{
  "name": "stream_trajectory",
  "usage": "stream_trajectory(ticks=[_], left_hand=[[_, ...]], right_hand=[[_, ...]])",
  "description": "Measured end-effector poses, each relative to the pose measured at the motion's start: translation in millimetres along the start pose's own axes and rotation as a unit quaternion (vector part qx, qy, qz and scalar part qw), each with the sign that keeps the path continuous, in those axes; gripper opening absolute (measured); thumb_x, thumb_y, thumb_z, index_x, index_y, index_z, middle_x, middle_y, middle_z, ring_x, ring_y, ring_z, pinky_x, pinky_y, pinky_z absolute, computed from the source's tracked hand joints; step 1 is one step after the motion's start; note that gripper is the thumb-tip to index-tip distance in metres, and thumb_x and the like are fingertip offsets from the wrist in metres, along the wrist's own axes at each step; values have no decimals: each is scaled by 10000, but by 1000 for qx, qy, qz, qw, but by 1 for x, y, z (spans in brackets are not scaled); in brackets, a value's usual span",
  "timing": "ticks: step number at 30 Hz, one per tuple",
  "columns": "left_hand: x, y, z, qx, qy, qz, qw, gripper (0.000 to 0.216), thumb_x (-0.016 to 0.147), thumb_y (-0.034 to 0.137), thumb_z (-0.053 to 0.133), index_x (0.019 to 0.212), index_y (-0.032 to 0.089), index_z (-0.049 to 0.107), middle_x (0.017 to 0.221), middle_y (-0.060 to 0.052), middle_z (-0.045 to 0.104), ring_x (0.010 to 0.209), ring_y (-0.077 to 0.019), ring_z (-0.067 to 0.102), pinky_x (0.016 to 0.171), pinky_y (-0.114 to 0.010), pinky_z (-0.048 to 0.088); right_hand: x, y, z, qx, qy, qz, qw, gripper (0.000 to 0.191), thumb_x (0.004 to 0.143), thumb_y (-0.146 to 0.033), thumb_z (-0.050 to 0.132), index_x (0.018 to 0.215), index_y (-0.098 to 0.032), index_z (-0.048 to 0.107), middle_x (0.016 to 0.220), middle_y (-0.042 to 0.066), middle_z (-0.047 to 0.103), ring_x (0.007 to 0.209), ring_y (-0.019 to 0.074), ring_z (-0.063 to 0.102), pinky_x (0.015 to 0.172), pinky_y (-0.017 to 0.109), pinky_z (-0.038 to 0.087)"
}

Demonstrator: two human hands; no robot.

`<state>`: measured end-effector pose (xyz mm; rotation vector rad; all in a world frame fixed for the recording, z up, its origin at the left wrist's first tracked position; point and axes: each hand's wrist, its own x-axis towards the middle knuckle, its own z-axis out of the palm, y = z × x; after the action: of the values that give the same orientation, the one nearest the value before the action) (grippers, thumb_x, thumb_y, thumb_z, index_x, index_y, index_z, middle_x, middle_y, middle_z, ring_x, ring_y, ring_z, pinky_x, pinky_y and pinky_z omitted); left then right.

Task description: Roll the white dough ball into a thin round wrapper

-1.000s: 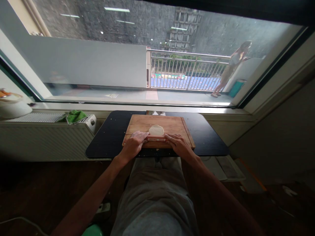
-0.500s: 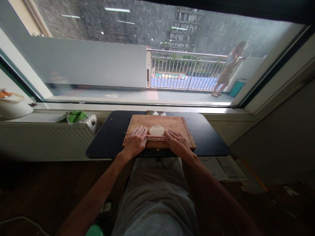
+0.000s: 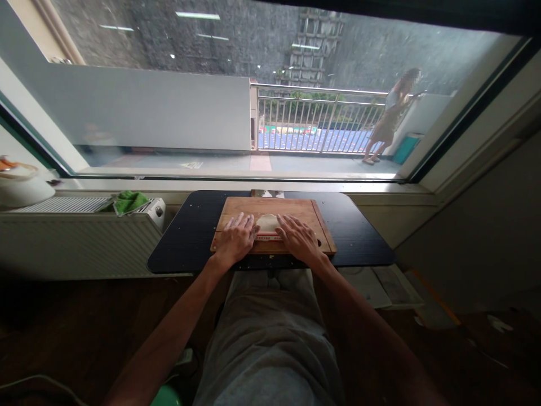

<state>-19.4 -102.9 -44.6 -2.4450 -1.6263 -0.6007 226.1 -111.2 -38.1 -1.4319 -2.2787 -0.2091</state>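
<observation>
Closest in, behind the fingers, is a grey cloth garment point(image 3: 266, 332). Ahead of it, the left hand point(image 3: 235, 239) and right hand point(image 3: 299, 237) lie palm down, fingers extended and slightly spread over the ends of a slim, pinkish rod with a pale printed band point(image 3: 269, 237), pressing rather than wrapped round it. A flat, round, cream-coloured dough disc point(image 3: 267, 221) sits just beyond the rod, between the two sets of fingertips, on a rectangular brown wooden board point(image 3: 243, 205). The right fingertips overlap its edge in view; contact is unclear. Heavier pressure from one hand could thin that side, a fingertip could dent the rim, and tacky dough could cling to the rod. The board might slide on the black surface point(image 3: 359, 231) if pushed hard forward.
</observation>
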Motion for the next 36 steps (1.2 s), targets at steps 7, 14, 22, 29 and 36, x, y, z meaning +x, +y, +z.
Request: stream_trajectory(ticks=[7, 14, 22, 29, 36], left_hand=[[10, 3, 1, 16, 10, -20, 1000, 628, 1181, 472, 278, 1579, 131, 625, 1544, -200, 695, 1553, -357, 560, 1279, -561, 427], [11, 1, 4, 15, 4, -25, 1000, 606, 1180, 505, 303, 1539, 183, 670, 1527, -165, 716, 1474, -347, 636, 1220, -526, 495], [-25, 8, 2, 2, 24, -9, 1000, 589, 1163, 500, 349, 1522, 163, 671, 1523, -179, 716, 1489, -371, 619, 1239, -549, 484], [-47, 12, 1, -10, 35, -7, 999, 599, 1160, 456, 357, 1613, 136, 582, 1642, -192, 614, 1580, -369, 524, 1341, -589, 364], [-7, 1, -1, -5, 17, -18, 1000, 585, 1160, 464, 362, 1647, 206, 558, 1610, -162, 652, 1616, -366, 477, 1351, -630, 322]], right_hand=[[3, 2, 8, -4, 36, 11, 999, 513, 1181, -451, 429, 1638, -274, 578, 1532, 106, 720, 1477, 313, 627, 1245, 490, 514], [5, 0, 6, -6, 30, 23, 999, 525, 1185, -465, 395, 1603, -231, 610, 1554, 141, 698, 1452, 336, 640, 1223, 523, 519], [-20, -14, -2, -4, 7, 19, 1000, 599, 1189, -495, 348, 1626, -150, 569, 1581, 194, 665, 1469, 337, 614, 1217, 506, 494], [-39, -20, -5, 0, 5, 13, 1000, 626, 1180, -496, 384, 1657, -119, 535, 1637, 213, 607, 1542, 371, 544, 1267, 539, 431], [-2, -6, 8, -6, 48, 24, 999, 564, 1185, -443, 396, 1692, -216, 494, 1598, 163, 657, 1593, 326, 485, 1344, 578, 316]])
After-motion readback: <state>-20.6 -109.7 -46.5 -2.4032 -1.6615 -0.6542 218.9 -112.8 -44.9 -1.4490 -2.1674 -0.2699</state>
